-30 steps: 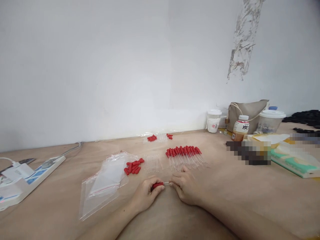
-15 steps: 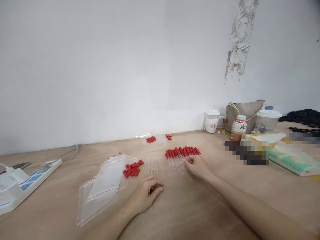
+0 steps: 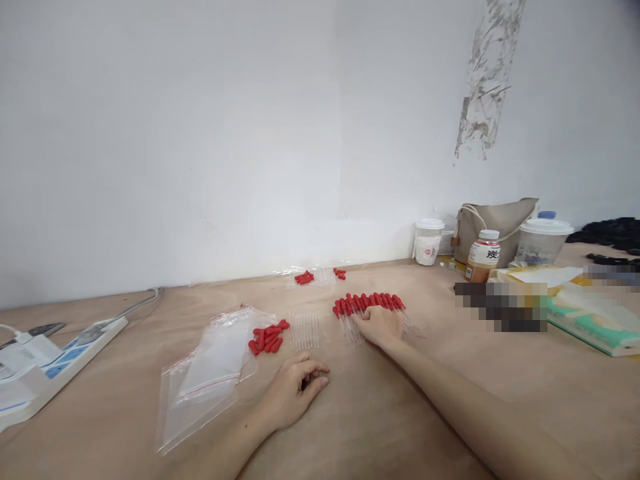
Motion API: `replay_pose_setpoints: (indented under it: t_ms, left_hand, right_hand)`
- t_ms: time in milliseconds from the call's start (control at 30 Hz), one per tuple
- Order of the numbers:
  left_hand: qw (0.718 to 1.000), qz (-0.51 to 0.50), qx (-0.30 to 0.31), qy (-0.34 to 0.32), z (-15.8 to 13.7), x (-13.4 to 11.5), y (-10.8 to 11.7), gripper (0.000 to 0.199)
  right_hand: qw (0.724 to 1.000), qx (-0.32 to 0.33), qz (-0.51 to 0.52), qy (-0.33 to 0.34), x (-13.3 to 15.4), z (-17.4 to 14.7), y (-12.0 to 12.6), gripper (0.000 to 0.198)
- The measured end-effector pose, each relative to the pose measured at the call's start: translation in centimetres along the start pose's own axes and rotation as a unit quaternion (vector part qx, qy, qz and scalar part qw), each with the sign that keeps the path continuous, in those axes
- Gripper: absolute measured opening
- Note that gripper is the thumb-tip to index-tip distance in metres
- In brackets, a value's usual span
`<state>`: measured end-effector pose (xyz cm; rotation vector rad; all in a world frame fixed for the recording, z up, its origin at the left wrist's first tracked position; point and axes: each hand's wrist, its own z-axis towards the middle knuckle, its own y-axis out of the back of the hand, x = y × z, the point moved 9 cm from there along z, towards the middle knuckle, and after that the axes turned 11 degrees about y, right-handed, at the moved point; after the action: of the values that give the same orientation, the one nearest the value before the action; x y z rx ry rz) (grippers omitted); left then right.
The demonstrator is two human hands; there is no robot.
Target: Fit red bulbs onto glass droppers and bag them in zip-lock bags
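My right hand (image 3: 381, 325) reaches over a row of droppers (image 3: 345, 308) with red rubber bulbs and thin clear tubes, lying side by side. Its thumb and fingertips are pinched at the tubes just below the bulbs, on a dropper; the hand covers the middle of the row. My left hand (image 3: 297, 387) rests on the table, fingers loosely bent, thumb and forefinger apart, holding nothing. Beyond it lie bare clear tubes (image 3: 304, 330) in a row and a pile of loose red bulbs (image 3: 269, 337).
Clear zip bags (image 3: 210, 363) lie left of the bulbs. Near the wall a clear bag (image 3: 325, 277) holds more bulbs and tubes. A power strip (image 3: 65, 367) stands at left. At right are a lidded cup (image 3: 429, 243), a bottle (image 3: 484, 257), a grey bag (image 3: 493, 220) and a tissue pack (image 3: 595, 323).
My right hand has moved left and slightly inward along the dropper row, uncovering tubes at the row's right end. My left hand has stayed in place.
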<state>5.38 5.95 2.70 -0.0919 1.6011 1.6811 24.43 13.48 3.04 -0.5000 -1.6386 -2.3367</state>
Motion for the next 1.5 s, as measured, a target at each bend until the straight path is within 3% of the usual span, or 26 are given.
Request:
replay_pose_setpoints:
  t_ms: [167, 300, 567, 667, 800, 833, 933, 1033, 1100, 1300, 1500]
  left_hand:
    - [1.0, -0.008, 0.001, 0.002, 0.0, -0.2, 0.1, 0.019]
    - [1.0, -0.002, 0.0, 0.002, 0.1, -0.1, 0.1, 0.018]
    - [0.997, 0.065, -0.003, -0.047, -0.5, -1.3, -0.3, 0.019]
    - [0.986, 0.145, -0.074, -0.032, 0.1, -0.6, 1.8, 0.017]
    - [0.943, 0.211, -0.229, 0.117, 1.3, 4.4, 8.2, 0.019]
    - [0.931, 0.217, -0.243, 0.164, 1.4, 6.1, 9.6, 0.017]
    - [0.916, 0.22, -0.25, 0.223, 1.7, 9.2, 11.9, 0.018]
    - [0.905, 0.223, -0.244, 0.267, 1.5, 10.8, 12.4, 0.028]
    - [0.899, 0.228, -0.237, 0.288, 1.3, 11.3, 12.1, 0.035]
    - [0.897, 0.239, -0.219, 0.301, 1.2, 11.6, 11.1, 0.032]
    - [0.9, 0.237, -0.226, 0.286, 1.2, 11.0, 10.9, 0.025]
  right_hand:
    - [0.996, -0.041, 0.005, 0.075, 2.0, -0.6, 0.9, 0.03]
    - [0.987, -0.004, -0.026, 0.155, 6.0, -0.9, -0.7, 0.029]
    - [0.985, 0.09, -0.077, 0.127, 9.7, 0.3, -4.3, 0.025]
    - [0.983, 0.106, -0.08, 0.13, 10.1, 0.7, -4.5, 0.022]
    - [0.982, 0.087, -0.078, 0.148, 9.7, 0.2, -3.0, 0.024]
    - [0.982, 0.077, -0.078, 0.155, 9.3, -0.2, -2.5, 0.026]
    - [0.977, 0.039, -0.065, 0.2, 7.6, -1.9, -0.9, 0.026]
    - [0.949, -0.014, -0.001, 0.314, 6.4, -4.4, 0.3, 0.021]
    - [0.937, -0.037, 0.037, 0.346, 5.2, -5.7, 0.8, 0.019]
    - [0.933, -0.069, 0.104, 0.338, 3.6, -6.8, 1.5, 0.017]
    - [0.936, -0.075, 0.104, 0.328, 3.3, -6.6, 1.0, 0.025]
